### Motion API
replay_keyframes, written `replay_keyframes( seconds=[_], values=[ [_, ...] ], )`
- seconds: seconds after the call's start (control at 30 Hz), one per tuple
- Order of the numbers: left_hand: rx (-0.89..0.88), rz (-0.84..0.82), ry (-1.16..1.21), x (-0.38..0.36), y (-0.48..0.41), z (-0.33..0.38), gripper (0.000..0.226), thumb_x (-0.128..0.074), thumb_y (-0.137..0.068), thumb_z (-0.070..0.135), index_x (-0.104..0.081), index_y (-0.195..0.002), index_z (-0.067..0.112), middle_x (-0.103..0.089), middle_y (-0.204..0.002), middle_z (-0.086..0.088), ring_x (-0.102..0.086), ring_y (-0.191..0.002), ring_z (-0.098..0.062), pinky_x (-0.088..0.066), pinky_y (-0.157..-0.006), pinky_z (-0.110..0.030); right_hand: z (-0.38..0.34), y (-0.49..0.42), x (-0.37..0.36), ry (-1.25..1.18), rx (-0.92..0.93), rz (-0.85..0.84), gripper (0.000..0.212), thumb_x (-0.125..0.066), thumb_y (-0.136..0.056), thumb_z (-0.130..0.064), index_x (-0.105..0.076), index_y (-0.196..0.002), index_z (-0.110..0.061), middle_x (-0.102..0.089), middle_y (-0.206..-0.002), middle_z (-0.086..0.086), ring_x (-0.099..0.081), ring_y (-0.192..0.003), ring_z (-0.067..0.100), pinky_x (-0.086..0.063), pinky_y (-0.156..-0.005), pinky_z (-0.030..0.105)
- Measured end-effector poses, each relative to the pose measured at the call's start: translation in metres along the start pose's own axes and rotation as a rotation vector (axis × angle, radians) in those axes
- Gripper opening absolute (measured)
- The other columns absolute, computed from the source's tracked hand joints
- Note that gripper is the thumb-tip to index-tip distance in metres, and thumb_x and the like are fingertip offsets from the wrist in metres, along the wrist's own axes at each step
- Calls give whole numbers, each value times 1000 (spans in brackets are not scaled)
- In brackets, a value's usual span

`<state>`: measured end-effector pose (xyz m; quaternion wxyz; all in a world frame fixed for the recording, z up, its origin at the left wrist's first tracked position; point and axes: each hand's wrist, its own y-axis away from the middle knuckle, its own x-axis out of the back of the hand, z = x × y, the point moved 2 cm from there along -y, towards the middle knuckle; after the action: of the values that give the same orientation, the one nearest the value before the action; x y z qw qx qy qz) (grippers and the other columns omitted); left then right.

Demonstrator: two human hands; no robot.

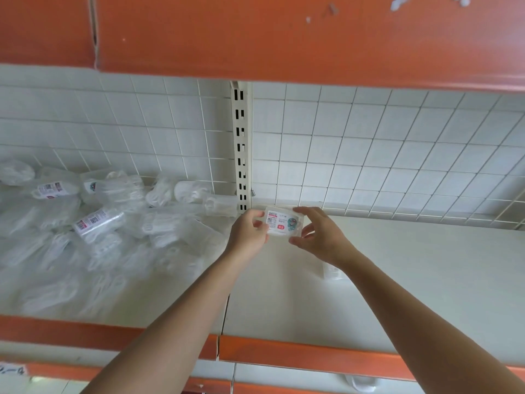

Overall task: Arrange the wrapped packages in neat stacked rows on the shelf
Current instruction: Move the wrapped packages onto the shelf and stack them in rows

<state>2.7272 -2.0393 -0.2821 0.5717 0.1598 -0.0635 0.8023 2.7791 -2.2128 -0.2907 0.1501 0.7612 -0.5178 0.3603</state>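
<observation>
Now both hands (279, 233) pinch one pkg (281, 221), arms extended fwd.

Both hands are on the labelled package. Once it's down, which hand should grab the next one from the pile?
Probably left. The left hand holds the package on the side facing the pile; the right hand would have to cross over it.

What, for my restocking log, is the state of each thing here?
Package, label toward the camera, held at both ends.
Left hand, gripping the package's left end.
Right hand, gripping its right end.
Pile of packages, jumbled, unstacked, on the shelf.
</observation>
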Motion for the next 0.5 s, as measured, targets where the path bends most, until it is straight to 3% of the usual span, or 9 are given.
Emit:
replay_keyframes(
  seconds=[0.07,0.13,0.23,0.33,0.43,0.5],
  values=[
    [8,46,19,0,-1,-1,30,-52,-91,6,-58,-118,18,-65,-110,-3,-66,-91,-22,-50,-74,-28,-4,0,-2,-48,-68,25,57,-84,-71,-27,-52,-119,-29,-50,-117,-6,-63,-72,-1,-48,-67,8],
    [28,56,75,-3,0,0,30,-57,-89,9,-58,-116,21,-63,-116,0,-63,-98,-19,-47,-77,-25,-9,2,-4,-111,-94,40,53,-84,-71,-29,-52,-112,-30,-51,-112,-7,-63,-72,0,-45,-63,6],
    [55,50,150,-7,2,2,46,-66,-88,19,-52,-131,18,-54,-116,8,-56,-93,-9,-40,-79,-22,-12,6,-9,-209,-87,17,35,-75,-83,-26,-54,-111,-28,-56,-113,-4,-68,-78,4,-53,-73,17],
    [38,48,146,-9,1,1,72,-75,-80,32,-41,-143,19,-48,-129,5,-53,-107,-11,-38,-85,-23,-14,10,-9,-357,-122,-44,17,-54,-95,-10,-58,-106,-22,-59,-112,5,-72,-83,13,-56,-87,35],
    [-5,20,49,-11,-2,3,89,-82,-73,33,-33,-147,21,-40,-138,0,-44,-116,-10,-38,-89,-23,-17,15,-7,-424,-115,-111,27,-41,-97,0,-60,-102,-17,-62,-108,6,-72,-87,15,-56,-86,33],
    [-65,-19,-58,-11,-2,4,94,-80,-73,24,-25,-149,23,-34,-138,-1,-40,-117,-10,-37,-89,-22,-18,15,-6,-363,-113,-103,24,-43,-97,-4,-59,-103,-20,-65,-105,1,-71,-84,10,-55,-82,31]
  ],
)
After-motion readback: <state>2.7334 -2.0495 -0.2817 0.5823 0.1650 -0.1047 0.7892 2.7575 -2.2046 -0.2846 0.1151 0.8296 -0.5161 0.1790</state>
